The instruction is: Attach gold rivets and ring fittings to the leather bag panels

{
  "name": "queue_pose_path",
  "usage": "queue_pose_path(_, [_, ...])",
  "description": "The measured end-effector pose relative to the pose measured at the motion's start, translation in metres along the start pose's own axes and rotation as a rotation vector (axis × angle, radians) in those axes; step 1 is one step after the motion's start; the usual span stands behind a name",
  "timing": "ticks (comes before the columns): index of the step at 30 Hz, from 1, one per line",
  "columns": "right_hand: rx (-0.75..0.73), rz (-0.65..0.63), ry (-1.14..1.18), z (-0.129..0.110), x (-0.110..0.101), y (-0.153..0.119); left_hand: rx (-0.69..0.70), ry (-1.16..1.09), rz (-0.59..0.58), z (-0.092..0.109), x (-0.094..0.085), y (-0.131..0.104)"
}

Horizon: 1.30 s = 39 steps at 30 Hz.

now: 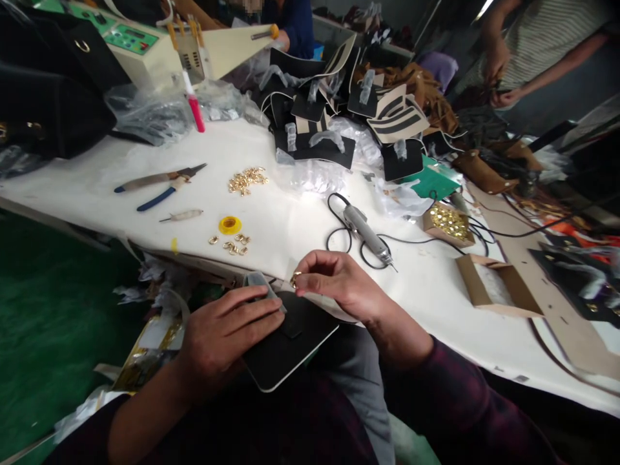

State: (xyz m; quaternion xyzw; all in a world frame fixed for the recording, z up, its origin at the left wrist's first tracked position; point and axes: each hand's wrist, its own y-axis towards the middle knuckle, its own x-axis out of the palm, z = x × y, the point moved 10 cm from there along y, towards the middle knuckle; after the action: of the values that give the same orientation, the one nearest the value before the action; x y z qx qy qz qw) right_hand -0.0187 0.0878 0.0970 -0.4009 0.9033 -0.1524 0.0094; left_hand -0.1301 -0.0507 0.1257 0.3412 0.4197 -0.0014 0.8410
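Note:
A black flat panel [290,342] with a pale edge rests over my lap, against the table's front edge. My left hand [227,326] presses on its left part with the fingers together, over a plastic-wrapped piece [259,282]. Between thumb and forefinger my right hand [334,281] pinches a small gold metal piece [295,279], just above the panel's upper edge. Several similar gold pieces [237,244] lie beside a yellow ring-shaped container [230,225], and a larger pile of gold pieces [248,181] is farther back.
Pliers [165,183], an awl [181,216] and a corded electric screwdriver [365,232] lie on the white table [290,226]. On the right are a box of gold parts [448,223] and an open cardboard box [498,284]. Black panels [324,147] are stacked behind. Two people are beyond.

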Motion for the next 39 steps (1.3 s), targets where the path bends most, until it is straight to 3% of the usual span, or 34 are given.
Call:
queue_pose_path(5, [0.021, 0.004, 0.023, 0.013, -0.001, -0.062, 0.117, 0.058, -0.060, 0.023, 0.015, 0.012])
queue_pose_path(14, [-0.045, 0.015, -0.052, 0.018, -0.018, -0.110, 0.168, 0.120, -0.088, 0.066, 0.032, 0.028])
queue_pose_path(28, [-0.255, 0.097, -0.234, 0.006, -0.031, -0.141, 0.189, 0.160, -0.093, 0.092, 0.045, 0.036])
queue_pose_path(33, [-0.210, 0.086, -0.229, 0.012, -0.033, -0.146, 0.182, 0.150, -0.074, 0.097, 0.047, 0.040])
queue_pose_path(39, [-0.033, 0.052, -0.094, 0.032, -0.033, -0.145, 0.153, 0.102, -0.055, 0.098, 0.051, 0.041])
